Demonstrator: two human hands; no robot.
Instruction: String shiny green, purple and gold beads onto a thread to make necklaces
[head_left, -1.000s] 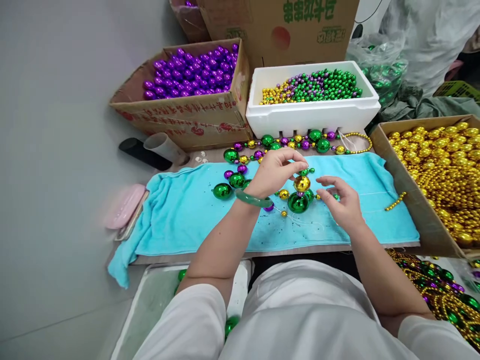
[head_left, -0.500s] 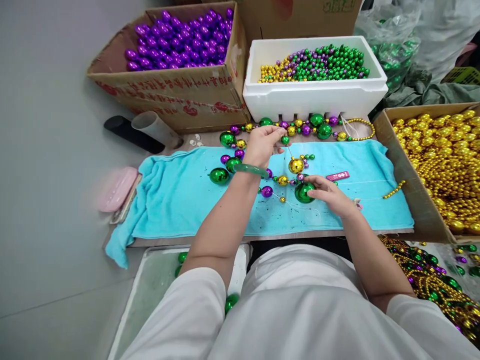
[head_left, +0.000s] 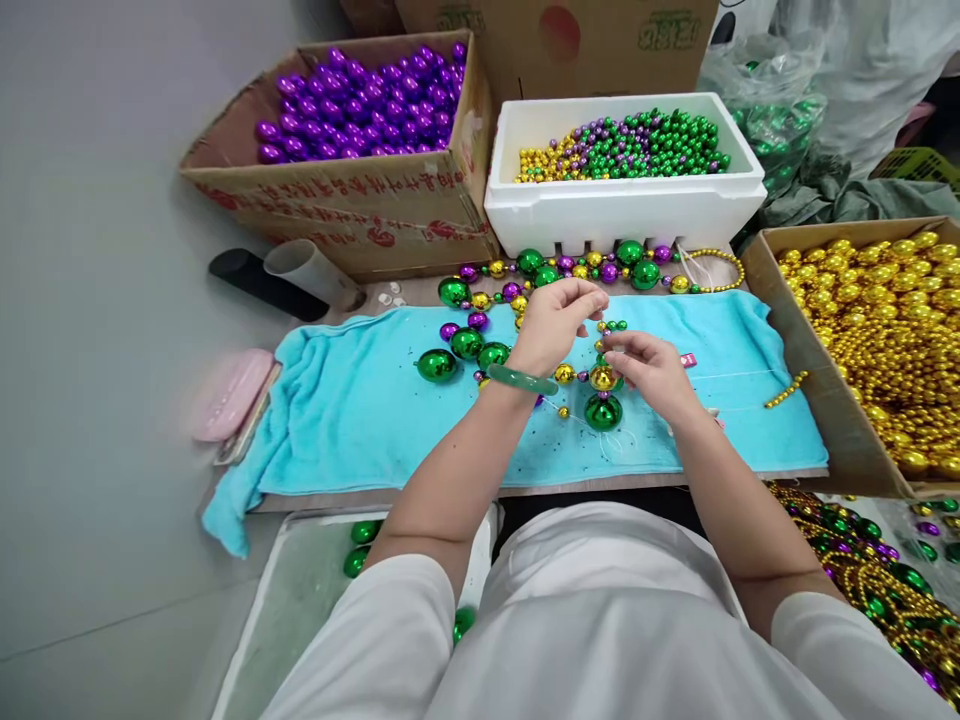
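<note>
My left hand (head_left: 559,318), with a green bangle (head_left: 523,380) at its wrist, is closed in a pinch above the towel; the thread between its fingertips is barely visible. My right hand (head_left: 656,372) pinches the upper part of a bead strand just below those fingertips. On this strand a shiny gold ball (head_left: 603,377) sits above a large green ball (head_left: 603,412). Small green beads (head_left: 618,325) show beside the fingers. More of the bead garland, with large green balls (head_left: 436,365) and purple ones, lies to the left, partly hidden by my left hand and wrist.
A blue towel (head_left: 352,430) covers the table. Behind it stand a carton of purple balls (head_left: 337,215) and a white foam box (head_left: 622,215) of small beads. A carton of gold beads (head_left: 840,390) is at right. A finished-looking garland (head_left: 454,292) lies along the back.
My left hand rose away with a green bead on a thread, then came back down to the right. My right hand moved from the large green ball up to the strand's top.
</note>
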